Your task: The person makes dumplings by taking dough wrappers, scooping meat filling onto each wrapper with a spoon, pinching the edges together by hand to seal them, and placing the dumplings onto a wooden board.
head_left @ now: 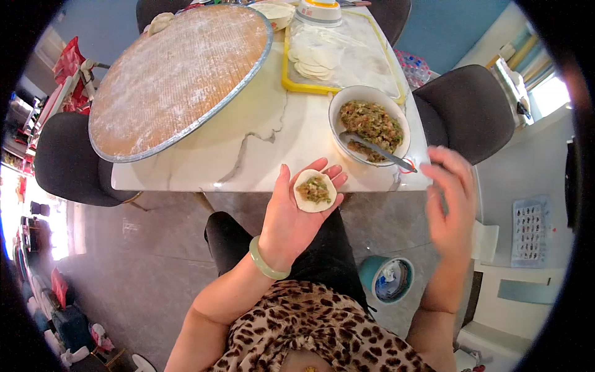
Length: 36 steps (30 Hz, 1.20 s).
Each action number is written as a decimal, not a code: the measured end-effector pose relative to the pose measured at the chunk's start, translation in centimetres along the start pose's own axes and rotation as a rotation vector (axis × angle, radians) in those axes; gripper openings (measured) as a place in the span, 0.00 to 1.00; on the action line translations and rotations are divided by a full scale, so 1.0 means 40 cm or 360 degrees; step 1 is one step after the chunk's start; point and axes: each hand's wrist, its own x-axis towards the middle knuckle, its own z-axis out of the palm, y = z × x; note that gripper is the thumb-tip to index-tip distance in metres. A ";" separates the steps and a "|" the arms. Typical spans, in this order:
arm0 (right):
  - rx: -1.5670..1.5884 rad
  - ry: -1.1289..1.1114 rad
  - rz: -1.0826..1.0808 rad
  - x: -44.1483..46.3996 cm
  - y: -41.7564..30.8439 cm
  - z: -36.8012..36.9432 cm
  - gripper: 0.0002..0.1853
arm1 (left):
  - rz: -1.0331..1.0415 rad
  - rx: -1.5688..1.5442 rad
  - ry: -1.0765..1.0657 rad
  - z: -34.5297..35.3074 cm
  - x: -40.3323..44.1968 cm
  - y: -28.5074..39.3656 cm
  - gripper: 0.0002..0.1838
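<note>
On the flat palm of my left hand [291,214] lies a round dumpling wrapper [300,201] with a mound of chopped filling [315,190] in its middle. My right hand [451,198] is raised at the table's right corner, slightly blurred, its fingers apart and nothing seen in them. Just left of it, the handle of a metal spoon [387,155] sticks out over the rim of a white bowl [335,118]. Meat-and-vegetable filling [375,124] sits in that bowl, and the spoon's far end rests in it.
A large round floured board [180,80] covers the table's left side, with pale dough pieces [161,23] at its far edge. Stacked wrappers [315,65] lie on a yellow-rimmed tray [304,87]. Chairs [468,108] flank the table; a teal bin [367,279] stands on the floor.
</note>
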 end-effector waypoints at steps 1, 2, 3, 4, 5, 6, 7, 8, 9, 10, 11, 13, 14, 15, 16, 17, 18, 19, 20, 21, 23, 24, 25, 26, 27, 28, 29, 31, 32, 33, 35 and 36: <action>-0.0005 0.0001 0.0000 -0.010 -0.025 0.014 0.21 | -0.0033 0.0000 -0.0015 0.003 -0.004 0.000 0.32; 0.0195 -0.0085 -0.0140 -0.020 -0.053 0.040 0.20 | -0.0066 0.0001 -0.0030 0.004 -0.008 -0.001 0.32; 0.0395 -0.0171 -0.0282 -0.028 -0.073 0.068 0.19 | -0.0069 0.0003 -0.0034 0.002 -0.011 -0.002 0.32; 0.0394 -0.0169 -0.0282 -0.032 -0.086 0.100 0.19 | -0.0068 -0.0002 -0.0126 -0.003 -0.015 -0.004 0.32; 0.0483 -0.0194 -0.0260 -0.035 -0.095 0.132 0.18 | -0.0063 -0.0008 -0.0217 -0.006 -0.021 -0.006 0.31; 0.0576 -0.0223 -0.0244 -0.036 -0.098 0.155 0.17 | -0.0054 -0.0010 -0.0215 -0.006 -0.029 -0.007 0.31; 0.0583 -0.0226 -0.0255 -0.035 -0.096 0.170 0.17 | -0.0070 -0.0010 -0.0268 -0.004 -0.039 -0.007 0.31; 0.0575 -0.0206 -0.0309 -0.032 -0.095 0.183 0.17 | -0.0086 -0.0009 -0.0322 0.000 -0.049 -0.005 0.31; 0.0566 -0.0184 -0.0362 -0.027 -0.095 0.190 0.16 | -0.0073 -0.0009 -0.0320 0.008 -0.058 -0.003 0.31; 0.0570 -0.0184 -0.0373 -0.021 -0.098 0.189 0.16 | -0.0092 0.0029 -0.0304 0.018 -0.067 -0.002 0.30; 0.0588 -0.0158 -0.0416 -0.015 -0.100 0.185 0.15 | -0.0111 0.0067 -0.0290 0.022 -0.073 -0.002 0.30; 0.0604 -0.0134 -0.0465 -0.005 -0.105 0.178 0.15 | -0.0138 0.0112 -0.0339 0.015 -0.082 0.001 0.30; 0.0705 -0.0139 -0.0467 -0.001 -0.108 0.175 0.14 | -0.0175 0.0161 -0.0384 0.010 -0.087 0.003 0.29; 0.0805 -0.0145 -0.0467 0.002 -0.112 0.172 0.13 | -0.0171 0.0158 -0.0385 0.003 -0.092 0.006 0.29; 0.0804 -0.0147 -0.0471 0.004 -0.118 0.168 0.13 | -0.0183 0.0343 -0.0515 -0.005 -0.098 0.010 0.29; 0.0912 -0.0165 -0.0426 0.006 -0.124 0.165 0.13 | -0.0196 0.0529 -0.0644 -0.012 -0.103 0.014 0.30; 0.1020 -0.0183 -0.0379 0.007 -0.130 0.161 0.12 | -0.0273 0.0523 -0.0813 0.003 -0.102 0.030 0.29; 0.1016 -0.0184 -0.0380 0.007 -0.136 0.158 0.12 | -0.0272 0.0522 -0.0817 0.010 -0.114 0.035 0.29; 0.1084 -0.0189 -0.0333 0.006 -0.143 0.155 0.12 | -0.0254 0.0677 -0.0781 0.016 -0.127 0.037 0.30; 0.1153 -0.0194 -0.0287 0.007 -0.149 0.152 0.12 | -0.0233 0.0831 -0.0742 0.021 -0.139 0.042 0.32; 0.1119 -0.0199 -0.0281 0.009 -0.160 0.149 0.12 | -0.0307 0.0888 -0.0691 0.026 -0.149 0.053 0.34; 0.1087 -0.0201 -0.0272 0.010 -0.165 0.148 0.12 | -0.0271 0.0962 -0.0685 0.026 -0.152 0.051 0.34; 0.1084 -0.0210 -0.0277 0.007 -0.171 0.151 0.12 | -0.0233 0.1035 -0.0676 0.025 -0.153 0.048 0.33; 0.1181 -0.0233 -0.0192 0.001 -0.177 0.157 0.12 | -0.0225 0.1029 -0.0675 0.020 -0.153 0.046 0.33; 0.1279 -0.0257 -0.0107 -0.001 -0.181 0.163 0.13 | -0.0205 0.1053 -0.0665 0.011 -0.150 0.044 0.33; 0.1280 -0.0265 -0.0116 0.001 -0.181 0.166 0.13 | -0.0186 0.1077 -0.0653 0.005 -0.149 0.044 0.32; 0.1178 -0.0228 -0.0240 0.004 -0.179 0.168 0.13 | -0.0178 0.1072 -0.0649 0.002 -0.151 0.047 0.32; 0.1073 -0.0192 -0.0367 0.010 -0.176 0.168 0.14 | -0.0221 0.1107 -0.0671 -0.004 -0.153 0.055 0.32; 0.1076 -0.0228 -0.0406 0.012 -0.174 0.165 0.14 | -0.0217 0.1104 -0.0671 -0.004 -0.154 0.055 0.32; 0.1078 -0.0264 -0.0445 0.014 -0.173 0.163 0.15 | -0.0224 0.1032 -0.0654 -0.003 -0.155 0.054 0.33; 0.1053 -0.0269 -0.0465 0.015 -0.172 0.160 0.16 | -0.0226 0.0960 -0.0638 0.001 -0.158 0.055 0.34; 0.1031 -0.0271 -0.0482 0.015 -0.174 0.158 0.17 | -0.0189 0.0949 -0.0664 0.005 -0.162 0.056 0.33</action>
